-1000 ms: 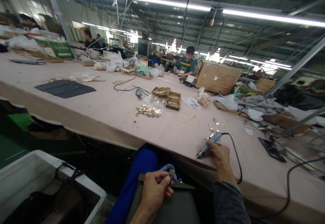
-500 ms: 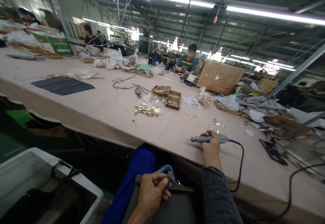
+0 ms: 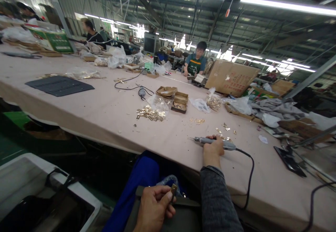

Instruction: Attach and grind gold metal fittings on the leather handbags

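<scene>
While the left hand (image 3: 154, 205) pinched a small metal piece (image 3: 173, 189) between thumb and fingers, near the edge of the lap, the right hand (image 3: 214, 148) curled over the middle of a powered screwdriver (image 3: 228, 145) at the near part of the tabletop (image 3: 157, 137). Its slim bit pointed to the left, and whether the body rested on the cloth-like covering or hung just above it could not be told.

The screwdriver looked rigid and probably the heavier of the two, its weight likely gathered in the thick grey body, so a grasp around that body seemed the sound one. The bit and the metal collar were poor places to hold, being narrow and likely smooth. The black cord (image 3: 252, 165) ran from the rear end and drooped over the edge; it looked bendable, and it could tug at the tool if it caught.

The metal piece appeared thin, stiff and very light (its finish suggested a slippery face), so it was best taken by its long edges, with the end left free. A dark panel (image 3: 187, 212) lay beneath the left hand, and a heap of similar metal pieces (image 3: 151, 113) lay farther off, beside an open box (image 3: 180, 102).
</scene>
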`<state>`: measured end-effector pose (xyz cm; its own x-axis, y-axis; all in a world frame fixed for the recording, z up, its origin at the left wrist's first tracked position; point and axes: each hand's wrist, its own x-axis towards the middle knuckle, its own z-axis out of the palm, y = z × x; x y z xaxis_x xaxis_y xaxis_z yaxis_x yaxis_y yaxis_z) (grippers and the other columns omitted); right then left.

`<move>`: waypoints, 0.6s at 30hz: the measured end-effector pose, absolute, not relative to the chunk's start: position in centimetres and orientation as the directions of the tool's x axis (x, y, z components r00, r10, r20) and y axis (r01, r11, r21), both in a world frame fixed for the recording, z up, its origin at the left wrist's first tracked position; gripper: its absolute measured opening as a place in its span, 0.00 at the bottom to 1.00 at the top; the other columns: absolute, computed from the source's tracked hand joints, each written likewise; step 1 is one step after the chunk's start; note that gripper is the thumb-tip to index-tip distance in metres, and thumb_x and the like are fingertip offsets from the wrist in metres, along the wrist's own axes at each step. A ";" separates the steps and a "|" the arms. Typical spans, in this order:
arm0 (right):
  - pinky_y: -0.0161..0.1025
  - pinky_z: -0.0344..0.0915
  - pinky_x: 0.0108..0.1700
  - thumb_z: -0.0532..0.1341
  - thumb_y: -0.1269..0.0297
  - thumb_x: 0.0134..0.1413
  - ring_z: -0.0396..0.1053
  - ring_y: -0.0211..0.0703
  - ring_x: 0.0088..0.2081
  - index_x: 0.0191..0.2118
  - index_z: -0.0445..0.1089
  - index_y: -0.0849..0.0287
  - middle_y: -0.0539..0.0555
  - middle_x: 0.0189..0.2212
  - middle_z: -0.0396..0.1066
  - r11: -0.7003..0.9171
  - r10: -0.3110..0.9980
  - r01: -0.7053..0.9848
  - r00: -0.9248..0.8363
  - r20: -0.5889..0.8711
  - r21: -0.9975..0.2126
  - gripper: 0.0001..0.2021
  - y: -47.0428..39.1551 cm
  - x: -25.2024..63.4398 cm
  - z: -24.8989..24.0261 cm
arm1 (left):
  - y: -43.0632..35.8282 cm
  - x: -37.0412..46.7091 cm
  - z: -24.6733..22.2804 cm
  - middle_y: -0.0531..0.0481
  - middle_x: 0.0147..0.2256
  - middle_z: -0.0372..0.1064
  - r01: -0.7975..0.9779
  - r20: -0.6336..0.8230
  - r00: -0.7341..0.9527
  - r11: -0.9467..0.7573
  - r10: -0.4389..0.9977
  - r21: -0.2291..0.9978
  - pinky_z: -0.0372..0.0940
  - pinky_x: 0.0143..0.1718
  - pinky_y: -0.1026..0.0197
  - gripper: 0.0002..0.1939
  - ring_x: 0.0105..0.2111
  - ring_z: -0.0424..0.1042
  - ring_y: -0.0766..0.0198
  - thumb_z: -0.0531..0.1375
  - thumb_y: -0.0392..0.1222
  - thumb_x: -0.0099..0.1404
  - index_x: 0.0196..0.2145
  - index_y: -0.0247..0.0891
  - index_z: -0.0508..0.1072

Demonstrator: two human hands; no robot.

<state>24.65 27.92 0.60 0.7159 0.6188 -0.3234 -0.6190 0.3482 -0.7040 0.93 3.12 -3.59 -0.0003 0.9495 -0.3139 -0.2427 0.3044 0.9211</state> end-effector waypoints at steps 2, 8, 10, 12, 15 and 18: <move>0.29 0.63 0.17 0.61 0.75 0.53 0.58 0.29 0.16 0.32 0.53 0.54 0.41 0.23 0.63 0.405 0.534 -0.598 0.769 -0.352 -0.691 0.14 27.9 24.4 0.6 | 3.1 0.9 -3.3 0.41 0.22 0.75 -0.252 -0.318 0.000 0.308 0.948 0.918 0.62 0.16 0.68 0.28 0.16 0.71 0.64 0.70 0.62 0.53 0.29 0.29 0.80; 0.30 0.65 0.18 0.62 0.76 0.51 0.62 0.31 0.19 0.32 0.57 0.56 0.45 0.27 0.67 0.450 0.466 -0.575 0.804 -0.370 -0.683 0.12 27.8 23.7 0.6 | 2.9 0.7 -2.0 0.43 0.20 0.73 -0.252 -0.296 0.013 0.290 0.955 0.923 0.62 0.18 0.68 0.24 0.17 0.71 0.64 0.69 0.58 0.57 0.30 0.29 0.80; 0.30 0.66 0.18 0.62 0.76 0.51 0.62 0.31 0.20 0.32 0.57 0.56 0.45 0.27 0.68 0.449 0.463 -0.569 0.808 -0.365 -0.689 0.12 27.8 23.6 0.6 | 2.9 0.6 -1.8 0.42 0.22 0.75 -0.255 -0.298 0.015 0.292 0.954 0.922 0.62 0.18 0.68 0.23 0.17 0.71 0.65 0.69 0.57 0.57 0.30 0.28 0.80; 0.31 0.67 0.18 0.63 0.76 0.50 0.62 0.32 0.19 0.32 0.56 0.56 0.45 0.27 0.68 0.446 0.463 -0.563 0.811 -0.359 -0.696 0.13 27.9 23.6 0.5 | 2.9 0.6 -1.6 0.40 0.24 0.76 -0.259 -0.300 0.012 0.293 0.954 0.920 0.63 0.19 0.68 0.23 0.17 0.72 0.65 0.69 0.56 0.57 0.31 0.28 0.80; 0.32 0.68 0.18 0.63 0.76 0.50 0.63 0.32 0.18 0.32 0.55 0.55 0.45 0.26 0.68 0.444 0.460 -0.553 0.816 -0.350 -0.705 0.14 28.0 23.6 0.4 | 2.9 0.6 -1.6 0.41 0.23 0.75 -0.258 -0.302 0.015 0.295 0.953 0.920 0.63 0.19 0.69 0.22 0.17 0.71 0.65 0.69 0.55 0.58 0.31 0.28 0.80; 0.31 0.68 0.17 0.63 0.77 0.50 0.63 0.33 0.19 0.32 0.56 0.55 0.45 0.26 0.68 0.450 0.457 -0.548 0.820 -0.346 -0.705 0.14 28.0 23.6 0.4 | 2.9 0.6 -1.6 0.42 0.21 0.74 -0.252 -0.304 0.013 0.297 0.953 0.921 0.62 0.19 0.68 0.20 0.17 0.71 0.65 0.68 0.53 0.59 0.30 0.28 0.80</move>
